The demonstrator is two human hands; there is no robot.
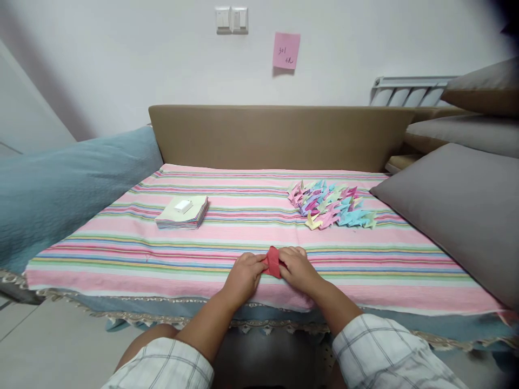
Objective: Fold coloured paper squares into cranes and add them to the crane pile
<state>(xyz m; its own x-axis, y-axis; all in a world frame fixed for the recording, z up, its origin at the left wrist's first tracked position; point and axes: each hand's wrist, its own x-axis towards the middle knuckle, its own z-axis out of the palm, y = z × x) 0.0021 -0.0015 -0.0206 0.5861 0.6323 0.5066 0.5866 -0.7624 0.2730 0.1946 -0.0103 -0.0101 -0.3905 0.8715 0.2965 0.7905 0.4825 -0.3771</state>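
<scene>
A small piece of red folded paper (273, 261) rests on the striped cloth (227, 237) near its front edge. My left hand (244, 275) pinches the paper's left side. My right hand (299, 267) presses and pinches its right side, fingers curled. Both hands lie low on the cloth, close together.
A stack of coloured paper squares (182, 213) with a small white object on top lies at the left. A pile of several folded paper cranes (330, 203) lies at the right back. Grey cushions (458, 210) stand on the right, a blue blanket (68, 183) on the left.
</scene>
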